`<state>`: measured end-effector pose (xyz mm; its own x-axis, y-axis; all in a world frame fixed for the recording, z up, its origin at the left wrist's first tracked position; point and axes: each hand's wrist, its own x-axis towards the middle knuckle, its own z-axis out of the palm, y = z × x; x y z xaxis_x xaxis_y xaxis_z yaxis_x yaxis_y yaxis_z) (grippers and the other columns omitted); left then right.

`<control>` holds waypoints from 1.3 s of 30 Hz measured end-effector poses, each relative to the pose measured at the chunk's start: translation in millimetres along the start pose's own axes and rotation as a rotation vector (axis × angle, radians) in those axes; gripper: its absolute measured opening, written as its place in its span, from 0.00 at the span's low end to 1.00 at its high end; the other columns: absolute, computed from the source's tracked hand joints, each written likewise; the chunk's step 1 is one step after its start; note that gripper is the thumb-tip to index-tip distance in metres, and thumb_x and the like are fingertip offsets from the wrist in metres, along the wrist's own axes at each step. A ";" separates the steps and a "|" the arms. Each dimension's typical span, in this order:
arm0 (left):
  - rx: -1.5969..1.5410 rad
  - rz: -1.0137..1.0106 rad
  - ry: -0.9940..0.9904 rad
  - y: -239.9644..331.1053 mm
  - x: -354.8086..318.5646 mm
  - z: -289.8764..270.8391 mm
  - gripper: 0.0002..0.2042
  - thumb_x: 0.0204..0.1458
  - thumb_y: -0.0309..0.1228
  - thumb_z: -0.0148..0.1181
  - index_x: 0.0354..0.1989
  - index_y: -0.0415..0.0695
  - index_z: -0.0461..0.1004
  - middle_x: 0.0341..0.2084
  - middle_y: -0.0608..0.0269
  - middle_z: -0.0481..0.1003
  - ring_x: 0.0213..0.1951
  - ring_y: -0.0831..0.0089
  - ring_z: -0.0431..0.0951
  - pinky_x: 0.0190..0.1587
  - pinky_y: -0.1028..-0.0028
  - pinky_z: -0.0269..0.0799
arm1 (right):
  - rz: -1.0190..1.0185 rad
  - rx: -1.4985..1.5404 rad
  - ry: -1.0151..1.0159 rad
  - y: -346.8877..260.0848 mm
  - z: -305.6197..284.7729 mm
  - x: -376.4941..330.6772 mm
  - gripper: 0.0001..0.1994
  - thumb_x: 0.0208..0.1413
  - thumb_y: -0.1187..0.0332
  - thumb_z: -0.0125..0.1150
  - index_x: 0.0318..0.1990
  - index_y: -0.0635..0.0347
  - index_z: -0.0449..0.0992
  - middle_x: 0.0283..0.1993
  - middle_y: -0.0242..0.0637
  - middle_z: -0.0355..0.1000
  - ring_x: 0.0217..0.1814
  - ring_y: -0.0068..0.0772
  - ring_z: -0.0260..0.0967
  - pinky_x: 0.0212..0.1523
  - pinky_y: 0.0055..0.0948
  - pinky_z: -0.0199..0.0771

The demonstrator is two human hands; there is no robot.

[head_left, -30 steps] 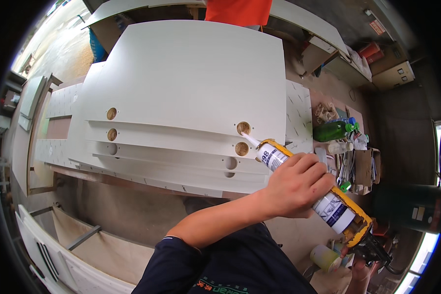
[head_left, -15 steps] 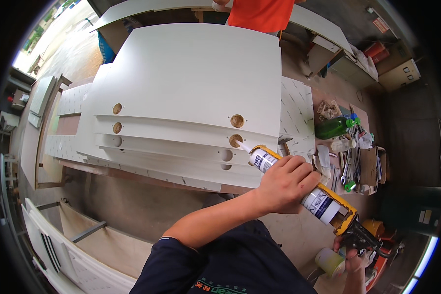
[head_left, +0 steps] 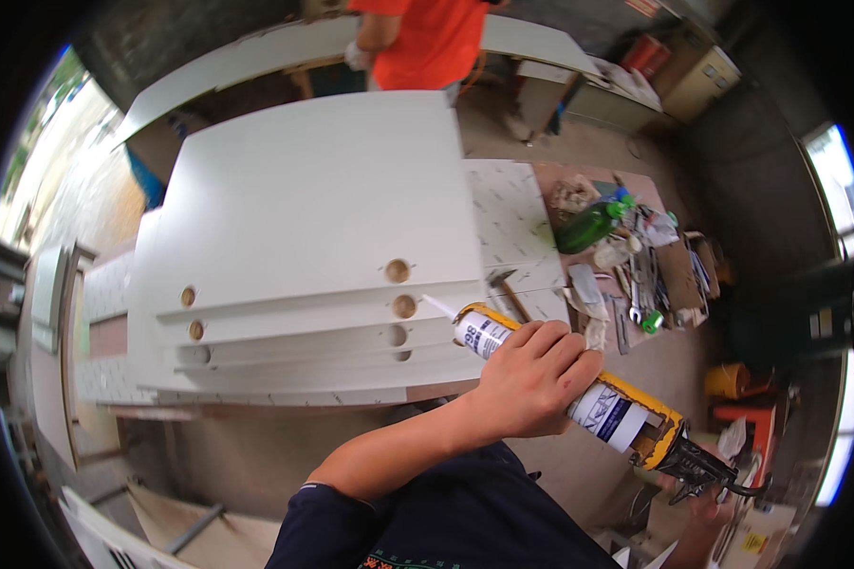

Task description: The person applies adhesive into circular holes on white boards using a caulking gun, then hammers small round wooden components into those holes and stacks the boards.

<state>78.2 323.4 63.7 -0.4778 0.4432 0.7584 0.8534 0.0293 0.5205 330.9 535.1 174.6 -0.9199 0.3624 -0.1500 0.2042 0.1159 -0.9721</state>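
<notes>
My left hand (head_left: 541, 377) is wrapped round the barrel of a yellow caulking gun (head_left: 675, 438) loaded with a white and blue sealant cartridge (head_left: 484, 334). Down at the lower right, my right hand (head_left: 700, 505), partly blurred, grips the gun's black handle and trigger. The white nozzle (head_left: 438, 305) points up and left, its tip just right of a round hole (head_left: 404, 305) in a stack of white panels (head_left: 313, 199). These panels lie stepped, with round holes along their near edges. Brownish board shows inside the upper holes.
A hammer (head_left: 512, 294) lies right of the stack. Beyond it are a green bottle (head_left: 586, 228), wrenches (head_left: 635, 296), rags and a cardboard box (head_left: 678, 273). Across the table stands a person in an orange shirt (head_left: 427, 43). A yellow bucket (head_left: 726, 380) stands at the right.
The nozzle tip has come away from the hole and now sits right of it. My view has shifted, bringing more of the far side into sight. Both hands keep their hold.
</notes>
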 end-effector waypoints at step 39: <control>0.742 -0.131 -1.301 -199.0 68.0 287.1 0.33 0.35 0.32 0.69 0.56 0.46 0.70 0.57 0.49 0.66 0.59 0.51 0.63 0.61 0.55 0.59 | 0.494 -0.005 0.162 364.2 -252.1 143.3 0.15 0.59 0.70 0.57 0.52 0.66 0.75 0.44 0.39 0.79 0.46 0.28 0.75 0.50 0.29 0.74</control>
<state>-64.4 604.9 -100.9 -0.3831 0.8538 -0.3525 0.9196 0.3886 -0.0580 357.9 862.4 -155.3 -0.6497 0.5132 -0.5607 0.6032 -0.1009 -0.7912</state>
